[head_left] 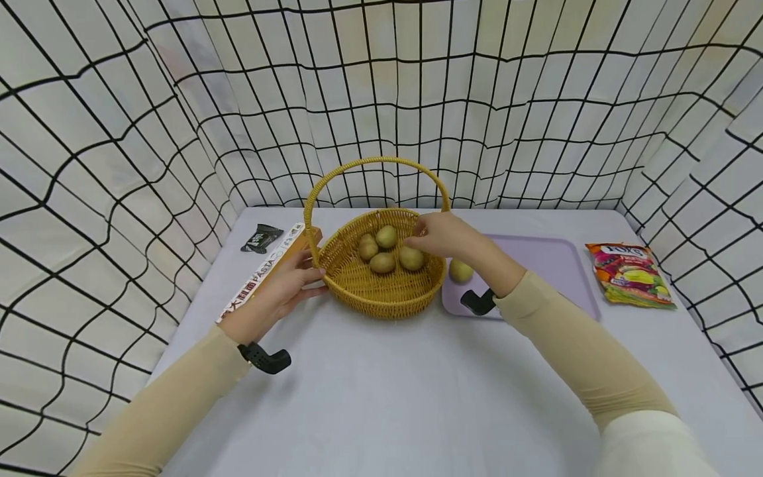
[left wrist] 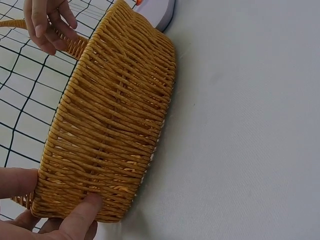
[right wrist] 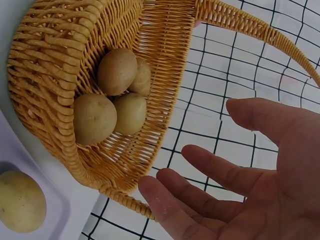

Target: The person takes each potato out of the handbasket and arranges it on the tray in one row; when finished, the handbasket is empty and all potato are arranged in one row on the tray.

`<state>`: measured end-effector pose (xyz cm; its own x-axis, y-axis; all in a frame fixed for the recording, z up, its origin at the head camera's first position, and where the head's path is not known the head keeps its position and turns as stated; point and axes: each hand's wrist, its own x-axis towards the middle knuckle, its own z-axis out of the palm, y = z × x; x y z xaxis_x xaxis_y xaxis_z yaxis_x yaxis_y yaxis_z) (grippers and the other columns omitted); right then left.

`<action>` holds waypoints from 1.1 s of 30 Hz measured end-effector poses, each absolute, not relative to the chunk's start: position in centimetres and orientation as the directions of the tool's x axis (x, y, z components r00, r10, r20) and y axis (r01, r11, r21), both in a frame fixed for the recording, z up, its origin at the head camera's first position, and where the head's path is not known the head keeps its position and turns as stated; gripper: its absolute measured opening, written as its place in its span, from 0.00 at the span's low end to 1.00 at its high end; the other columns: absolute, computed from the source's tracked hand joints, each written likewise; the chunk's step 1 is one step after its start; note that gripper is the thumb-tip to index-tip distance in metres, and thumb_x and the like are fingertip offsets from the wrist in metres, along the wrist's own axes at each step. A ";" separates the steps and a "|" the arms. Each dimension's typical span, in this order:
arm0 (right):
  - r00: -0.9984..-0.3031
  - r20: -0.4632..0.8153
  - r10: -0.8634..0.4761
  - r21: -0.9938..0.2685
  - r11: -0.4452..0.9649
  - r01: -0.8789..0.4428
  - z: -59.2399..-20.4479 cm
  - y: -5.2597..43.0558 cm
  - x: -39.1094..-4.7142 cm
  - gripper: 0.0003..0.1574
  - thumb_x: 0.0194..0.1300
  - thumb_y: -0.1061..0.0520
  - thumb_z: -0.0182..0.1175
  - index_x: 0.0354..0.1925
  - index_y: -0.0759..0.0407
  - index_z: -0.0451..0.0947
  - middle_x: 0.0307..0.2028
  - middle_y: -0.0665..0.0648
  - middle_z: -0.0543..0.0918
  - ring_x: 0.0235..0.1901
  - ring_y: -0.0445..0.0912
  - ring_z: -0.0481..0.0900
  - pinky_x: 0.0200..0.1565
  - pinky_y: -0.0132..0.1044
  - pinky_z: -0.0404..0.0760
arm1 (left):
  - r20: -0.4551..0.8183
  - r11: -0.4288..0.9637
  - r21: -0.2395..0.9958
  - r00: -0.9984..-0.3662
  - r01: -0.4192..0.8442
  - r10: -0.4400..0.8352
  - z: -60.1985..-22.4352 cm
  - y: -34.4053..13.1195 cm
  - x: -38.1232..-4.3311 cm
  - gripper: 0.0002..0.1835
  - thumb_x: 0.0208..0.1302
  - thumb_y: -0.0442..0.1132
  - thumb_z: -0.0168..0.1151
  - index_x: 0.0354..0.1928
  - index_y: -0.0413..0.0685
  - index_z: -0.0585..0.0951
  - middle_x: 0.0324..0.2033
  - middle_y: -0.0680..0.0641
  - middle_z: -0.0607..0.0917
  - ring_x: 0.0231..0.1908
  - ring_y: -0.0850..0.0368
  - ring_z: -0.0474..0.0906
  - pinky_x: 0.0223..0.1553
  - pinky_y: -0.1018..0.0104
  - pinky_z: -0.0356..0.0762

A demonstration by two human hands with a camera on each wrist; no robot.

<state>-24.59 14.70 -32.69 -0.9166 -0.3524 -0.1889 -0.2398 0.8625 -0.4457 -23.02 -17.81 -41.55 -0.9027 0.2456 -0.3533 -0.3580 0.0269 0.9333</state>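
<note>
A wicker basket (head_left: 381, 308) with a tall arched handle stands mid-table, with several potatoes (head_left: 383, 263) lying inside it. My left hand (head_left: 292, 278) grips the basket's left end near the handle's foot. In the left wrist view, fingers (left wrist: 82, 212) press against the woven outer wall. My right hand (head_left: 441, 233) hovers over the basket's right side, just above the potatoes. Its fingers are spread with nothing held, as the right wrist view shows. One more potato (head_left: 461, 270) lies on the lilac tray (head_left: 566, 265), beneath my right forearm.
Left of the basket lies a long pasta box (head_left: 262, 275), partly behind my left hand, with a small dark packet (head_left: 262, 238) beyond it. A colourful candy bag (head_left: 632, 275) lies at the far right. Black netting over white cloth encloses the table's back and sides.
</note>
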 end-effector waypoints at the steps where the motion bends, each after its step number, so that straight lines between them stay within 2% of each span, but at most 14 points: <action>1: -0.913 -0.196 -0.357 -0.447 0.861 -0.241 -32.8 14.6 -24.7 0.29 0.74 0.40 0.59 0.58 0.61 0.79 0.47 0.59 0.86 0.44 0.51 0.81 0.47 0.44 0.84 | -0.352 0.025 0.934 -0.903 -0.357 0.246 -41.5 -17.8 -23.0 0.39 0.76 0.27 0.50 0.83 0.46 0.47 0.79 0.36 0.53 0.75 0.35 0.59 0.73 0.43 0.70; 6: -0.901 -0.202 -0.383 -0.443 0.857 -0.265 -33.2 13.8 -25.2 0.31 0.75 0.41 0.58 0.61 0.63 0.78 0.50 0.60 0.86 0.47 0.51 0.81 0.50 0.45 0.84 | -0.342 0.030 0.938 -0.906 -0.346 0.249 -41.4 -17.9 -23.0 0.40 0.76 0.27 0.50 0.83 0.46 0.46 0.79 0.35 0.54 0.75 0.34 0.60 0.73 0.43 0.70; 13: -0.890 -0.245 -0.385 -0.471 0.849 -0.238 -33.6 12.8 -26.2 0.33 0.75 0.41 0.58 0.64 0.64 0.76 0.58 0.61 0.83 0.55 0.53 0.81 0.56 0.47 0.84 | -0.344 0.007 0.935 -0.905 -0.354 0.251 -41.5 -17.9 -22.9 0.41 0.76 0.26 0.49 0.83 0.47 0.44 0.79 0.36 0.53 0.75 0.35 0.59 0.74 0.42 0.68; 20: -0.884 -0.292 -0.366 -0.441 0.871 -0.215 -34.4 12.3 -27.7 0.31 0.75 0.41 0.57 0.62 0.63 0.77 0.57 0.61 0.83 0.55 0.54 0.80 0.55 0.47 0.84 | -0.333 0.009 0.939 -0.906 -0.343 0.261 -41.7 -18.0 -23.0 0.39 0.76 0.26 0.49 0.83 0.45 0.46 0.78 0.35 0.54 0.75 0.34 0.59 0.72 0.43 0.71; 25: -0.870 -0.338 -0.359 -0.449 0.874 -0.187 -34.8 12.3 -28.4 0.33 0.75 0.41 0.58 0.64 0.63 0.75 0.60 0.62 0.82 0.59 0.56 0.79 0.58 0.49 0.83 | -0.327 0.015 0.942 -0.907 -0.336 0.265 -41.7 -18.1 -23.0 0.38 0.76 0.27 0.50 0.82 0.43 0.47 0.78 0.35 0.54 0.75 0.34 0.59 0.72 0.44 0.71; 33: -0.856 -0.381 -0.350 -0.416 0.892 -0.180 -36.0 11.7 -29.3 0.32 0.73 0.48 0.63 0.68 0.62 0.73 0.66 0.63 0.77 0.65 0.58 0.75 0.65 0.49 0.80 | -0.332 0.016 0.940 -0.905 -0.340 0.264 -41.6 -18.1 -22.9 0.39 0.77 0.27 0.49 0.83 0.44 0.46 0.79 0.34 0.54 0.75 0.33 0.59 0.72 0.43 0.71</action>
